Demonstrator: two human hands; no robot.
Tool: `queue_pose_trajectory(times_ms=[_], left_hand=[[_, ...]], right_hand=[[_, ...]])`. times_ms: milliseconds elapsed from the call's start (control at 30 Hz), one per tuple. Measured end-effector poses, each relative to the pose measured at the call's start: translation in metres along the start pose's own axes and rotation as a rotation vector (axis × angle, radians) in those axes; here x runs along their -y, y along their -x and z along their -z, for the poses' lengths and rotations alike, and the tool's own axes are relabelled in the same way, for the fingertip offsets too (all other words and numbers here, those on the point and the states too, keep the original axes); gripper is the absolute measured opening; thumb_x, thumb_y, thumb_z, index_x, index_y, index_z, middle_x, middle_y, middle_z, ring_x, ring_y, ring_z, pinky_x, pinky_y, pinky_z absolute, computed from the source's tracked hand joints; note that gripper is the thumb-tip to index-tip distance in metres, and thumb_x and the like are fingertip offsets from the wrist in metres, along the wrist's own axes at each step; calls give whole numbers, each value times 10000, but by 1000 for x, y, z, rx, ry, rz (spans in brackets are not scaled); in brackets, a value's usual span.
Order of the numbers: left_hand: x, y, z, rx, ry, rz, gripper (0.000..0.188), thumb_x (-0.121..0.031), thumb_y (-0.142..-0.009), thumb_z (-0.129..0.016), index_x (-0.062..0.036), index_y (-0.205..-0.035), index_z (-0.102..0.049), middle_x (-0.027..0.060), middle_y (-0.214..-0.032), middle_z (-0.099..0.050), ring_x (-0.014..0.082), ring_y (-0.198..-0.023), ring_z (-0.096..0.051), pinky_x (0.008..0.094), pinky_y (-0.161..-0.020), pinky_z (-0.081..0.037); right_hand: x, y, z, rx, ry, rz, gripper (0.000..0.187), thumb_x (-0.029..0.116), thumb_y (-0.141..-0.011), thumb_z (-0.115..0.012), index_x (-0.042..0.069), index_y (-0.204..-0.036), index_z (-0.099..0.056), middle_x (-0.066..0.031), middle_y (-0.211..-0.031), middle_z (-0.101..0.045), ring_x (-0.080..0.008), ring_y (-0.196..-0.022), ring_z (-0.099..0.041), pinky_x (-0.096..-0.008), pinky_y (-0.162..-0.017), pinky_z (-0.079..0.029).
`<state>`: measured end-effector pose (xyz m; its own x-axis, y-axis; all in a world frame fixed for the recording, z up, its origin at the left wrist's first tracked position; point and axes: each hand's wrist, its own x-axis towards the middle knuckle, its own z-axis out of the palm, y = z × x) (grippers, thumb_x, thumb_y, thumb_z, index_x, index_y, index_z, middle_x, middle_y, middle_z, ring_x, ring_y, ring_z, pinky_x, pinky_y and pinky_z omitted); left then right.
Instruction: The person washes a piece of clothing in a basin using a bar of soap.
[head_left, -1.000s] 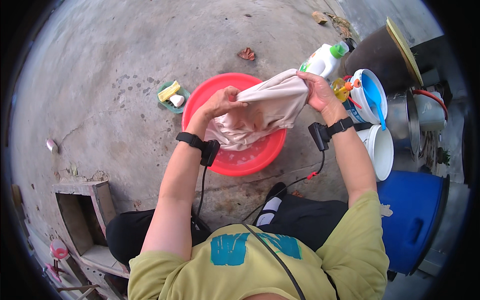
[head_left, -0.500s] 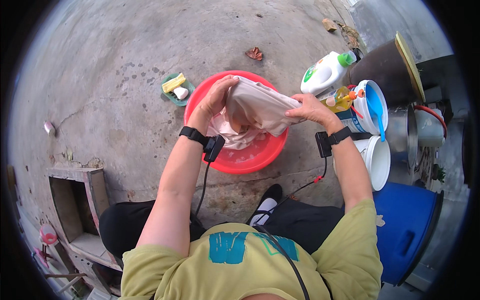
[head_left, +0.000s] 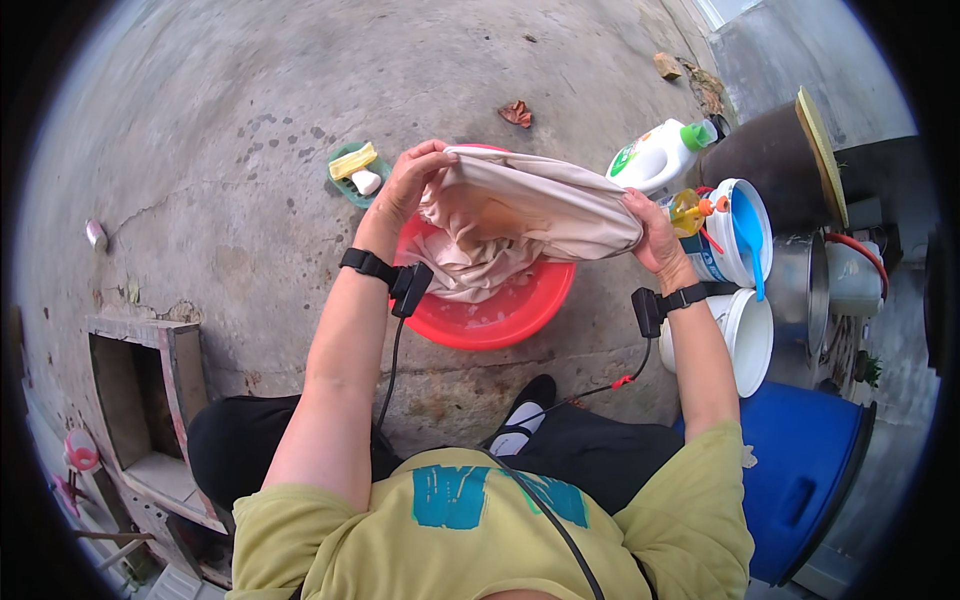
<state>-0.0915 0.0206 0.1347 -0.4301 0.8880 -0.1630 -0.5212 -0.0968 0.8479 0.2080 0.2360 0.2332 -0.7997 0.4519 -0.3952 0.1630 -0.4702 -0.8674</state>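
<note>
Pale pink cloth (head_left: 580, 195), brownish patch in its folds, stretched between both hands. Left hand (head_left: 408, 182) pinches its far left edge, thumb against fingers; right hand (head_left: 655, 235) clasps its right end. Slack folds slump into red plastic basin (head_left: 480, 332) on concrete floor (head_left: 250, 260). Left of basin: green dish (head_left: 347, 194), yellow and white pieces in it. Far right: white green-capped bottle (head_left: 652, 160). Near right: blue barrel (head_left: 790, 460).
</note>
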Motion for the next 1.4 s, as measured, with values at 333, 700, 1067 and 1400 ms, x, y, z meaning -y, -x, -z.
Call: queue_pose_trajectory(times_ms=[333, 700, 1067, 1400], left_hand=[[-20, 1, -23, 7, 76, -54, 152, -217, -890, -613, -72, -932, -589, -12, -742, -559, 70, -567, -498, 213, -492, -397], [-17, -5, -25, -159, -169, -3, 222, -310, -936, -565, -91, -939, -598, -61, -701, -535, 21, -529, -421, 197, -440, -319], [-30, 11, -41, 152, -423, 202, 537, -489, -855, -621, -45, -1157, -606, 52, -997, -638, 130, -1012, -549, 308, -869, -442], [-18, 10, -34, 205, 150, 143, 316, -299, -948, -544, -18, -1086, -588, 40, -1006, -637, 108, -887, -604, 265, -778, -501]], right_hand=[[11, 3, -2, -76, -127, 7, 378, 273, -906, -572, -6, -1161, -568, -113, -1114, -631, -185, -982, -618, -322, -881, -486], [8, -10, -7, -46, -118, -6, 433, 290, -934, -542, -15, -1239, -506, -124, -1172, -612, -199, -1044, -602, -336, -930, -464], [11, -9, -26, -92, -166, 24, 430, 326, -929, -559, 7, -1215, -523, -110, -1139, -625, -197, -1011, -615, -347, -902, -480], [21, 0, -51, 13, 100, -71, 418, 278, -920, -589, -6, -1219, -527, -100, -1146, -616, -167, -1004, -605, -309, -888, -483]])
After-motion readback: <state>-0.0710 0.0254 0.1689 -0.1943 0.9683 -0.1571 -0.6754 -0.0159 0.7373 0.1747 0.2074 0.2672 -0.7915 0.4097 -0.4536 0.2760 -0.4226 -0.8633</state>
